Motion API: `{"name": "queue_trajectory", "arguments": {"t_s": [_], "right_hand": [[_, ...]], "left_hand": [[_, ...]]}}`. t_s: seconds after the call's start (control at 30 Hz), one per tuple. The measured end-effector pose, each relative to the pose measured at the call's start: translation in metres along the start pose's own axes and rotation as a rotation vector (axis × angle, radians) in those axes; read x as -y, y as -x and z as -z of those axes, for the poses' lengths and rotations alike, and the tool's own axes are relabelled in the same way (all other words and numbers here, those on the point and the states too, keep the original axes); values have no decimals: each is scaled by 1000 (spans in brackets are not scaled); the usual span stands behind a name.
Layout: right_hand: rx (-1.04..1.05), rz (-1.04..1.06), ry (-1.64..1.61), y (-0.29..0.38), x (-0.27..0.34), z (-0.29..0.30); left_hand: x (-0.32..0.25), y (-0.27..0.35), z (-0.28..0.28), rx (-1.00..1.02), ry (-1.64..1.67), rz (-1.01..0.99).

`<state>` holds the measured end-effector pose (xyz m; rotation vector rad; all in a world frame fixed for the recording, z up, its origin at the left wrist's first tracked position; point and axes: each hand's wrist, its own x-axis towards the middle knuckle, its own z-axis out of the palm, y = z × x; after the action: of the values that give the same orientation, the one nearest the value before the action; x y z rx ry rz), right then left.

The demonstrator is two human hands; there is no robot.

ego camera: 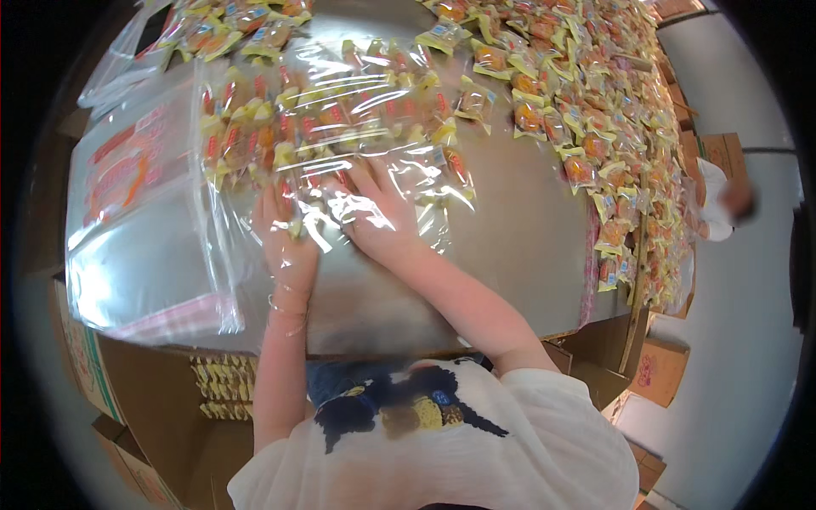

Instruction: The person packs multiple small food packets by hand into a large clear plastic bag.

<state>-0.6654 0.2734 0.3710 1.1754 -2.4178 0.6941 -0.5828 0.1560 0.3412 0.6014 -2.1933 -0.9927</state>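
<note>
On the metal tabletop (503, 255), rows of small wrapped snack packets (306, 124) lie in and under a glossy clear plastic bag (357, 89). My left hand (284, 223) is beneath the clear film at the near row, its fingers pointing away from me and touching packets. My right hand (376, 207) lies beside it to the right, also under the film, fingers spread over packets of the near row. Glare hides some fingertips. A loose wrapped packet (476, 104) sits right of the bag. Flat printed clear bags (146, 185) are stacked at the left.
A large heap of wrapped packets (574, 83) covers the table's right side, and a smaller pile (236, 29) is at the far left. An open cardboard box (159, 395) with packed rows stands below the near edge. Another person (717, 197) is beyond the heap, near cardboard boxes (660, 373).
</note>
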Motion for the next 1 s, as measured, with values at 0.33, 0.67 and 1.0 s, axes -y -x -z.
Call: {"name": "queue_trajectory", "arguments": {"t_s": [0.33, 0.67, 1.0], "right_hand": [[696, 134, -598, -16, -44, 125], [466, -431, 172, -52, -226, 59], [131, -810, -97, 42, -244, 129]], "left_hand": [[3, 19, 2, 161, -161, -116], [-6, 11, -8, 169, -166, 9], [-10, 10, 0, 155, -127, 140]]}}
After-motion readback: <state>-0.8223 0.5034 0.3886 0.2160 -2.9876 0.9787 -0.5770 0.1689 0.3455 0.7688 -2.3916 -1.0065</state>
